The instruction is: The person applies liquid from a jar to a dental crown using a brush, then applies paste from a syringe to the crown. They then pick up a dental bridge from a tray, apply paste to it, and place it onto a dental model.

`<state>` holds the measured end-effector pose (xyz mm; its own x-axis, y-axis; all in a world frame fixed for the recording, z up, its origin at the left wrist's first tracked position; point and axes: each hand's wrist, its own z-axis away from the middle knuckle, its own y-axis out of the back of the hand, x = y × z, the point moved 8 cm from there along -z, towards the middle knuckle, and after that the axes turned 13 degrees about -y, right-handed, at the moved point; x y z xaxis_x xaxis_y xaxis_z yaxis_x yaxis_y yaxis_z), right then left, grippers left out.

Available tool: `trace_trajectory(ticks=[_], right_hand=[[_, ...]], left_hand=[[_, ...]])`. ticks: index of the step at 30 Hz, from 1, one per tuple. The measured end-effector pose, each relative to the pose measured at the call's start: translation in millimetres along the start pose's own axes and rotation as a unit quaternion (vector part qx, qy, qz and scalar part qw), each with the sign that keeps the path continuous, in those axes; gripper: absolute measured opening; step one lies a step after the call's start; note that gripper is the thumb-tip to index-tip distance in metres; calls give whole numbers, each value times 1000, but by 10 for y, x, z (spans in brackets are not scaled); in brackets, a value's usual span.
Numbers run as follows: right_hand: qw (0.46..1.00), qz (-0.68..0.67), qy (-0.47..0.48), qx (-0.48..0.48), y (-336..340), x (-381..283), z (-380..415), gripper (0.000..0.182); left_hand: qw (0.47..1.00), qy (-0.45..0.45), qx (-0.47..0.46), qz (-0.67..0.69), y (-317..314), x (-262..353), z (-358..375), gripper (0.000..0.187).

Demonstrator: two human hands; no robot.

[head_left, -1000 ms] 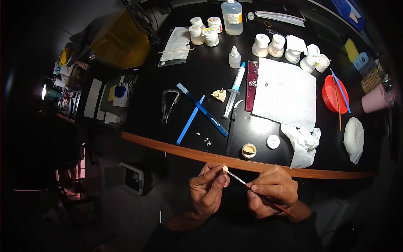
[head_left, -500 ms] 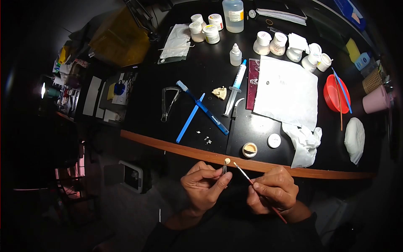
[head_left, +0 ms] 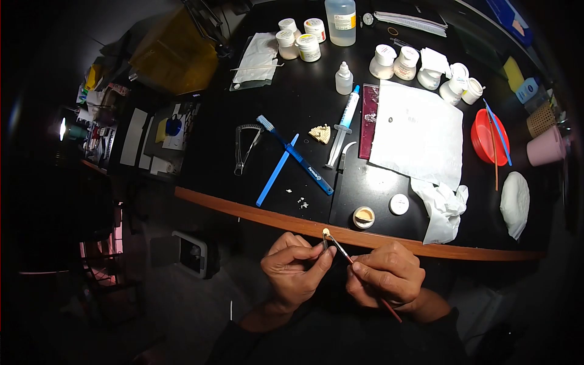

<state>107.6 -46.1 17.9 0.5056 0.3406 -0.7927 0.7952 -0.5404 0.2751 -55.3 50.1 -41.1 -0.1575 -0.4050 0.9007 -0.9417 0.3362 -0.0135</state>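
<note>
Cream piece [head_left: 326, 232], left of the jar [head_left: 364, 225], just beyond the nearer left hand [head_left: 295, 267], fingers pinching its upright holder [head_left: 325, 243]; right hand [head_left: 389, 277] grips a brush [head_left: 341, 249] slanting toward it.

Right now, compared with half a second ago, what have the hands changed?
The right hand moved leftward, bringing its brush from beside the small pale piece up to it. Nothing was taken hold of or let go; the left hand kept its thin holder. The open jar and lid stayed put.
</note>
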Motion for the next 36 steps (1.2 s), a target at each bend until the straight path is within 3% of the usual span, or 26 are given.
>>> trace_trajectory(ticks=[28, 36], right_hand=[[1000, 1, 7, -11, -20, -8, -1, 30], [995, -81, -64, 15, 84, 96, -32, 21]], left_hand=[[1000, 12, 7, 9, -10, -56, 56, 19], [997, -49, -26, -61, -35, 66, 13, 20]])
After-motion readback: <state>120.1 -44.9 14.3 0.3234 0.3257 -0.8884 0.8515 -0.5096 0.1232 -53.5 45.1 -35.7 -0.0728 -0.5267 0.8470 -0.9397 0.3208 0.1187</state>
